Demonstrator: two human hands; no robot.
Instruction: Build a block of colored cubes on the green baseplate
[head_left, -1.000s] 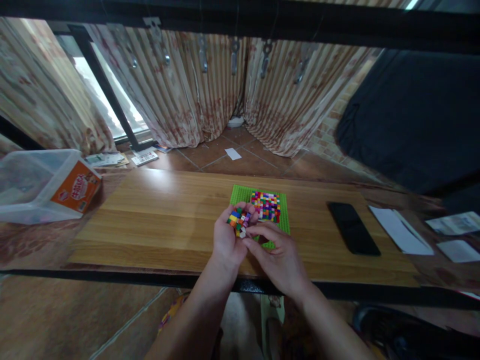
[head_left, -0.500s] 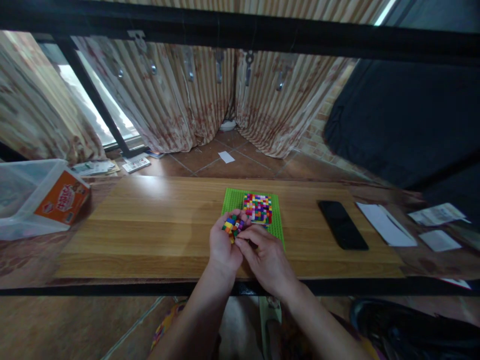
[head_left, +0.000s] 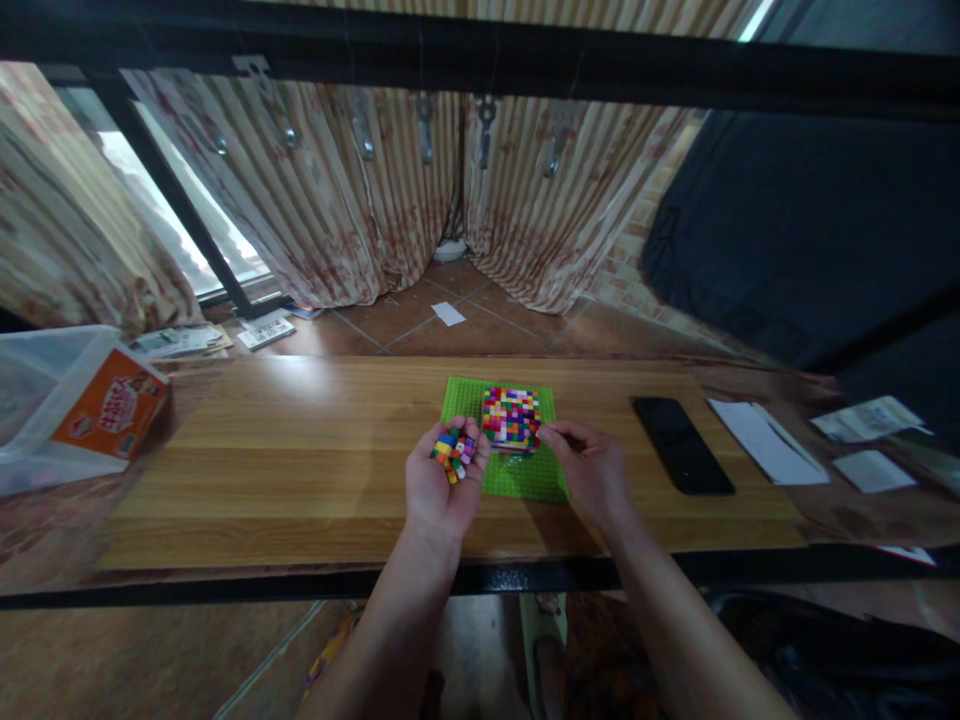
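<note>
My left hand (head_left: pixel 444 490) is cupped palm up, cradling a loose heap of small coloured toy bricks (head_left: pixel 455 453). Beside it, on a green studded baseplate (head_left: pixel 526 484), stands a square block built of many-coloured bricks (head_left: pixel 511 414). My right hand (head_left: pixel 595 468) is at the right side of that block, thumb and forefinger pinched together close to its edge. Whatever sits between those fingertips is too small to make out.
A black phone (head_left: pixel 682 446) lies on the wooden table (head_left: pixel 300 460) at the right, with white paper and a pen (head_left: pixel 768 441) past it. At the far left is a clear plastic box (head_left: pixel 45 400) with an orange label. Curtains (head_left: pixel 315 200) hang beyond the table.
My right hand has left the bricks in my left palm and moved right to the built block's edge. The left hand shifted slightly left, its heap now in fuller view.
</note>
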